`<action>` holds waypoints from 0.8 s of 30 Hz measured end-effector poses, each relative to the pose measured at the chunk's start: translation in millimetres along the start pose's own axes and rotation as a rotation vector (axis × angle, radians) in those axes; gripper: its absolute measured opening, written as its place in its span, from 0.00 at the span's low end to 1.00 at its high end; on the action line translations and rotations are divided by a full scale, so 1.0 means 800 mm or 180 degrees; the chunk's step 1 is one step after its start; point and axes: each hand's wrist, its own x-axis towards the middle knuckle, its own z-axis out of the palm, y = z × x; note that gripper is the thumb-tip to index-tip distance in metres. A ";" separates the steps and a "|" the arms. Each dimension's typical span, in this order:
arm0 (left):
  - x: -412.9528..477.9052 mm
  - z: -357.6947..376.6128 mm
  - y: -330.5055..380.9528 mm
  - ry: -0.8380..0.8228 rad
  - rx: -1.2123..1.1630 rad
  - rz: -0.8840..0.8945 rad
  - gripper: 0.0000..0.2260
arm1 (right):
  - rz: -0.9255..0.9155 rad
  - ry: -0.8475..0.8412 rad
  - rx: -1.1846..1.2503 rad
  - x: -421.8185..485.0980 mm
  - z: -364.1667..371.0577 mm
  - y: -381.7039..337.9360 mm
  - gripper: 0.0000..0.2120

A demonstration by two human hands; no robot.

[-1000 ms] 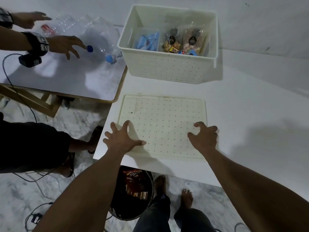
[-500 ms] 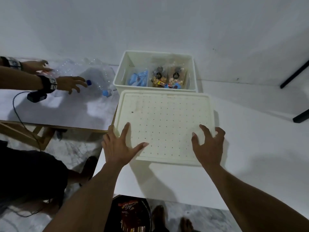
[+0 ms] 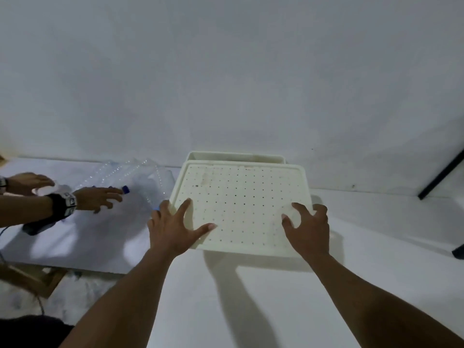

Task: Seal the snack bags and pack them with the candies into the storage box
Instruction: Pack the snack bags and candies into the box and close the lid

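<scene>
A cream perforated lid (image 3: pixel 241 204) hangs over the white storage box (image 3: pixel 236 155), of which only the far rim shows behind it. My left hand (image 3: pixel 173 227) grips the lid's near left corner, thumb on top. My right hand (image 3: pixel 307 228) grips the near right corner, fingers spread on the lid. The lid hides the snack bags and candies inside the box.
Another person's two hands (image 3: pixel 96 198) reach over clear plastic bottles (image 3: pixel 140 174) on the neighbouring white table (image 3: pixel 82 244) at the left. A dark slanted bar (image 3: pixel 442 175) leans against the wall at the right. My white table (image 3: pixel 376 272) runs to the wall.
Both hands have lifted the lid off the table and carried it away from me over the box, covering the contents. The camera has tilted up toward the wall.
</scene>
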 end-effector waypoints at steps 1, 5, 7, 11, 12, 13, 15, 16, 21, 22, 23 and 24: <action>0.013 0.000 0.001 -0.0020 0.0067 -0.0016 0.47 | 0.0027 -0.0066 0.0002 0.014 0.008 -0.003 0.22; 0.066 0.010 0.003 -0.0097 0.0183 -0.0140 0.48 | 0.0073 -0.0304 -0.0008 0.067 0.040 -0.015 0.22; 0.091 0.016 0.008 -0.0129 0.0232 -0.0151 0.48 | 0.0122 -0.0366 -0.0049 0.091 0.056 -0.016 0.22; 0.141 0.028 0.024 -0.0192 0.0159 -0.0152 0.47 | 0.0179 -0.0489 -0.0190 0.134 0.084 -0.017 0.22; 0.152 0.031 0.026 -0.0179 0.0155 -0.0141 0.46 | 0.0174 -0.0468 -0.0223 0.143 0.089 -0.017 0.22; 0.161 0.035 0.027 -0.0155 0.0172 -0.0132 0.46 | 0.0172 -0.0452 -0.0262 0.150 0.094 -0.017 0.23; 0.174 0.043 0.026 -0.0093 0.0246 -0.0113 0.45 | 0.0134 -0.0466 -0.0345 0.159 0.103 -0.017 0.24; 0.178 0.048 0.024 -0.0083 0.0284 -0.0103 0.44 | 0.0088 -0.0480 -0.0378 0.160 0.107 -0.017 0.24; 0.177 0.068 0.014 -0.0172 0.0307 0.0078 0.47 | -0.0162 -0.0551 -0.0669 0.154 0.122 -0.018 0.26; 0.177 0.070 0.013 -0.0255 0.0286 0.0135 0.47 | -0.0192 -0.0576 -0.0755 0.154 0.124 -0.018 0.27; 0.178 0.071 0.012 -0.0360 0.0281 0.0177 0.48 | -0.0231 -0.0596 -0.0843 0.155 0.125 -0.017 0.27; 0.180 0.071 0.011 -0.0458 0.0293 0.0204 0.48 | -0.0294 -0.0611 -0.0945 0.155 0.126 -0.017 0.28</action>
